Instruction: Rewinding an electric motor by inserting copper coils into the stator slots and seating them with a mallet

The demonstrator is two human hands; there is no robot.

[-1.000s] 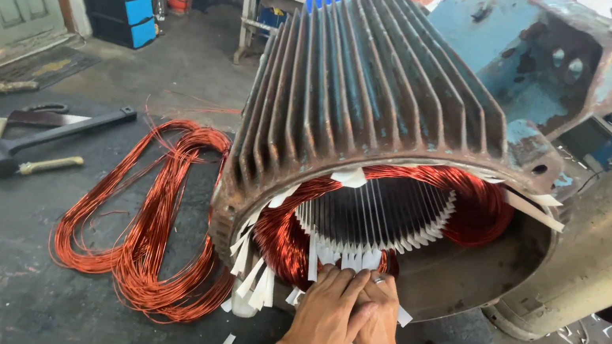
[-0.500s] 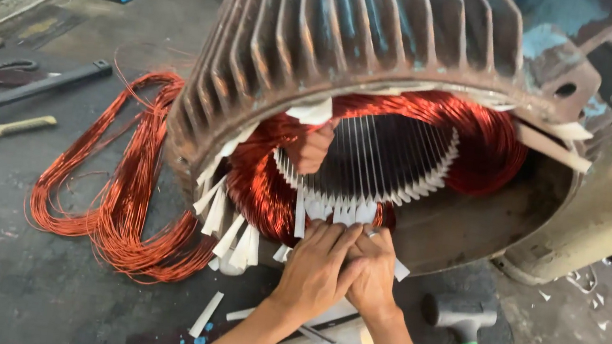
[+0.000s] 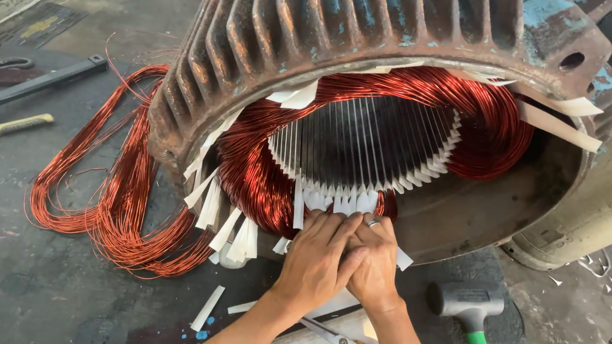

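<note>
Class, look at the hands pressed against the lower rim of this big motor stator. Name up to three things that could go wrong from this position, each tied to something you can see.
1. The left hand and right hand press at the housing rim; a slip could scrape fingers on its edge.
2. The white paper strips jut out loosely and might be knocked out of place.
3. The loose copper wire loops lie spread on the floor and could snag or kink.
</note>
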